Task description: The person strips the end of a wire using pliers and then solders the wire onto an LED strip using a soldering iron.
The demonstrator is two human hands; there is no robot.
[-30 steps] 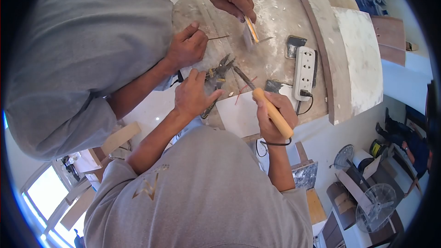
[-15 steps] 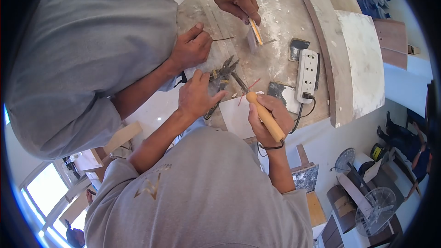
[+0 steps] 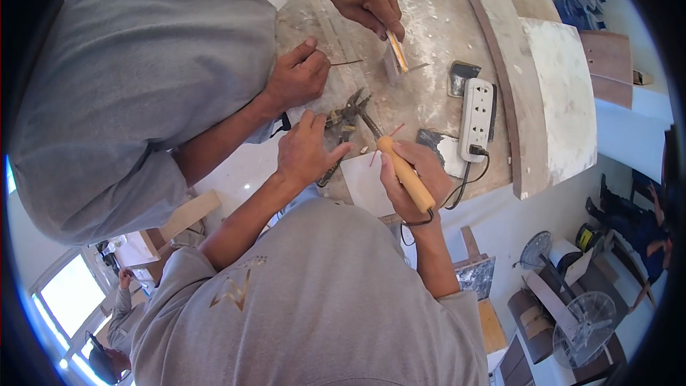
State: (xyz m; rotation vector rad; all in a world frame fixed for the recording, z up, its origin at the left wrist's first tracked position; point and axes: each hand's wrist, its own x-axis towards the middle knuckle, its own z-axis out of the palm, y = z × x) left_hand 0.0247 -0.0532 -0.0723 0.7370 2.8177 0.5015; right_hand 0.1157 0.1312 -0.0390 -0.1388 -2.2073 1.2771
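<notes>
My right hand [image 3: 418, 179] is wrapped round the wooden handle of a soldering iron [image 3: 406, 171], its cord looping by my wrist. The iron's metal shaft reaches up-left to the jaws of a pair of pliers [image 3: 350, 116] lying on the worktable. Beside the pliers' handles rests my left hand [image 3: 307, 149], thumb stretched away from the partly bent fingers; whether it touches them I cannot tell. A thin red wire [image 3: 397, 129] shows on both sides of the iron. Under it lies a white sheet [image 3: 366, 182].
A co-worker's hand [image 3: 368, 0] holds a thin strip [image 3: 397, 50] on edge; their other hand [image 3: 300, 71] is curled near a thin dark rod [image 3: 347, 62]. A white power strip [image 3: 475, 118] with a plug stands right, near dark flat pieces [image 3: 464, 77] and a curved board [image 3: 493, 43].
My right hand and the soldering iron have shifted slightly left and up. My left hand and the pliers stay put. A person at lower left has come further into view.
</notes>
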